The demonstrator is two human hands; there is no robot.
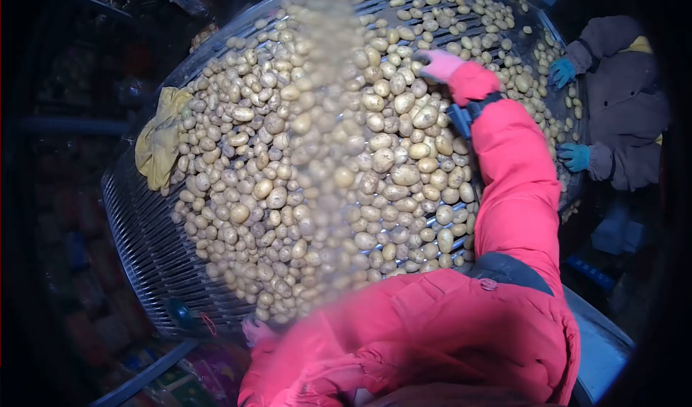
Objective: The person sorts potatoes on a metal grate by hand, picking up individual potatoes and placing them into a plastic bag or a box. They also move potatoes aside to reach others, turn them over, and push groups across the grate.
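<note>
Many pale yellow potatoes lie spread over a metal slatted bed. My right hand, in a pink glove with darker fingertips, reaches far across them. Its fingers stretch out to the left over the potatoes, and I see nothing held in them. Down at the near left edge of the pile is my left hand, partly covered by my red sleeve. It is close to the nearest potatoes, but its fingers are too hidden to read. A blurred vertical smear crosses the middle of the view.
A co-worker in a dark coat stands at the right edge, with blue-gloved hands by the bed. A yellow cloth hangs on the left side. A metal bar runs at the lower left.
</note>
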